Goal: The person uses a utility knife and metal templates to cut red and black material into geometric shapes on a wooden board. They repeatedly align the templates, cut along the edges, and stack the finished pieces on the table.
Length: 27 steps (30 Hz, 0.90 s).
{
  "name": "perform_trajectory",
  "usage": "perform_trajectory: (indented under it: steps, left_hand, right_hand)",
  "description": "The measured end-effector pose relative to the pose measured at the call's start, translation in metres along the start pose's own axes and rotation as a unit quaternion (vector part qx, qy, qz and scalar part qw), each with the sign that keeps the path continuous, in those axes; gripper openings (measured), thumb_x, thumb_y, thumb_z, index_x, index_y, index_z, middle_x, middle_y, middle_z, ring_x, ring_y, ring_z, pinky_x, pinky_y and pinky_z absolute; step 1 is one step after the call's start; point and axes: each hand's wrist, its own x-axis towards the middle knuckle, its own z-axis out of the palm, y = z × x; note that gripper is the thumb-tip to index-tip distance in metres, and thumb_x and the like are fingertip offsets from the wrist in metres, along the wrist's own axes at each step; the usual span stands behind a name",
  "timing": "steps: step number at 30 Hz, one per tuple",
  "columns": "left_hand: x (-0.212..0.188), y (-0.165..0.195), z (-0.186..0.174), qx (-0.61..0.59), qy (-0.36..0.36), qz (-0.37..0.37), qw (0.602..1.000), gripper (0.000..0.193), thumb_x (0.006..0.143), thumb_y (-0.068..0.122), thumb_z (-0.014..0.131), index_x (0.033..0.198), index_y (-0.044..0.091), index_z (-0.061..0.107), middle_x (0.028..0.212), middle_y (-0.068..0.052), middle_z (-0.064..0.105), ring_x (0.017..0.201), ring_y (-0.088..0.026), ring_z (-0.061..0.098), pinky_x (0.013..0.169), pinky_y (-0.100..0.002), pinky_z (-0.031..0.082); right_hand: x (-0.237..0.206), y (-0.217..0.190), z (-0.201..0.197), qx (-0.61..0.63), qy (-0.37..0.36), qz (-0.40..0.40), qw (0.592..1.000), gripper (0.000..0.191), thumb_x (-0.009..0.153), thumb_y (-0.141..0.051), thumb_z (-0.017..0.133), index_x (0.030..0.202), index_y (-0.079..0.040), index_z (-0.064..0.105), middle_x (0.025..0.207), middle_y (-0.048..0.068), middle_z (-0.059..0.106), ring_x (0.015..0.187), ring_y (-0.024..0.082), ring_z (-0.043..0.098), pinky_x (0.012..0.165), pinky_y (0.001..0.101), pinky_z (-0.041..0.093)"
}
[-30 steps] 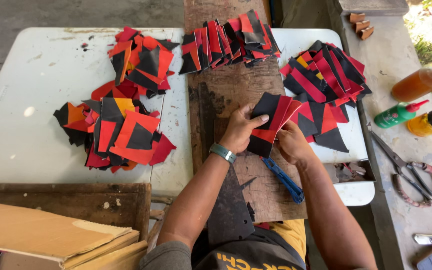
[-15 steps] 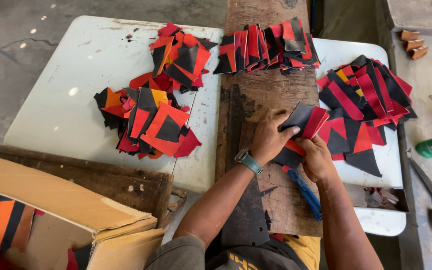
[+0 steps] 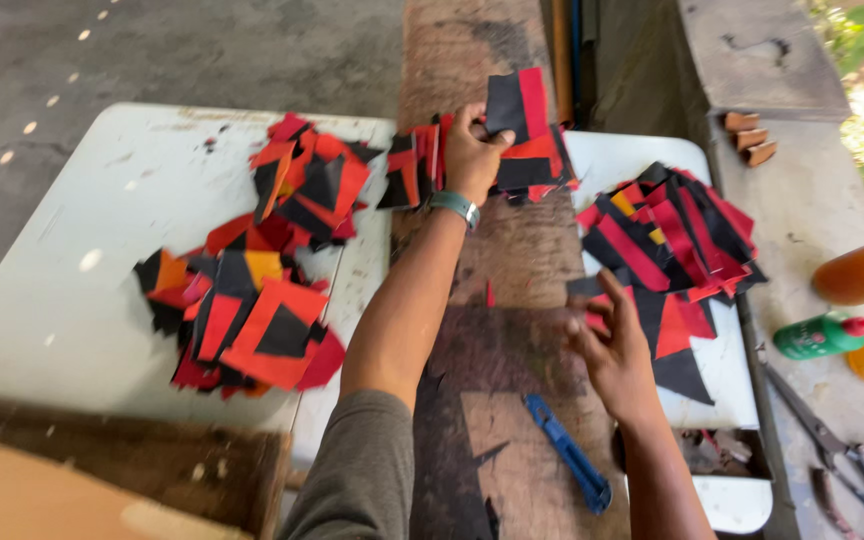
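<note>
My left hand (image 3: pixel 472 150) is stretched forward over the wooden plank (image 3: pixel 512 300), gripping a black-and-red piece (image 3: pixel 514 105) above the far row of stacked pieces (image 3: pixel 422 165). My right hand (image 3: pixel 614 352) hovers with fingers spread at the near edge of the right pile of red and black pieces (image 3: pixel 667 250), holding nothing. A wristband sits on the left wrist. Two more heaps of red, black and orange pieces lie on the white table: one far (image 3: pixel 307 180), one near (image 3: pixel 242 320).
A blue tool (image 3: pixel 567 452) lies on the plank near me. On the right ledge stand an orange bottle (image 3: pixel 862 272), a green bottle (image 3: pixel 822 336) and scissors (image 3: pixel 832 440). Brown boards (image 3: pixel 112 470) lie at the lower left.
My left hand has lifted a black-and-red piece from in front of me and carried it forward to the far row. My right hand let go and now hovers spread by the right pile.
</note>
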Motion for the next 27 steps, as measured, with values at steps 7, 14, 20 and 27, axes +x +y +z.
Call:
perform_trajectory:
  steps: [7, 14, 20, 27]
  left_hand:
    - [0.038, -0.01, 0.036, 0.313, 0.071, -0.076, 0.944, 0.053, 0.075, 0.012, 0.085, 0.121, 0.006, 0.059, 0.111, -0.015, 0.075, 0.102, -0.03, 0.075, 0.09, -0.041, 0.058]
    - [0.029, 0.012, 0.008, 0.435, 0.078, -0.044, 0.896, 0.063, 0.07, 0.024, 0.093, 0.117, 0.004, 0.057, 0.111, -0.02, 0.066, 0.099, -0.038, 0.067, 0.079, -0.047, 0.057]
    - [0.016, 0.034, -0.096, 0.426, 0.004, 0.134, 0.895, 0.04, 0.074, 0.035, 0.089, 0.095, 0.006, 0.071, 0.089, -0.012, 0.076, 0.084, -0.031, 0.073, 0.076, -0.043, 0.058]
    - [-0.02, 0.117, -0.248, 0.683, -0.263, 0.002, 0.682, 0.041, 0.067, 0.034, 0.096, 0.089, 0.005, 0.077, 0.091, -0.014, 0.076, 0.088, -0.032, 0.074, 0.085, -0.041, 0.058]
  right_hand:
    - [-0.027, 0.026, -0.05, 0.0, 0.011, 0.073, 0.997, 0.06, 0.092, -0.005, 0.065, 0.15, -0.007, 0.049, 0.11, 0.011, 0.07, 0.097, 0.018, 0.072, 0.085, 0.0305, 0.056]
    - [-0.039, 0.022, -0.054, -0.044, 0.007, 0.009, 0.999, 0.05, 0.093, -0.008, 0.064, 0.142, -0.001, 0.055, 0.104, 0.008, 0.072, 0.094, 0.015, 0.071, 0.084, 0.0291, 0.056]
    - [-0.103, 0.033, -0.052, -0.069, -0.118, 0.107, 0.985, 0.042, 0.095, -0.01, 0.061, 0.137, -0.005, 0.06, 0.098, 0.008, 0.073, 0.089, 0.014, 0.07, 0.076, 0.0296, 0.056]
    - [-0.168, 0.058, -0.015, -0.086, -0.394, 0.214, 0.89, 0.041, 0.096, -0.02, 0.07, 0.132, -0.009, 0.055, 0.114, 0.01, 0.074, 0.099, 0.015, 0.074, 0.075, 0.0347, 0.065]
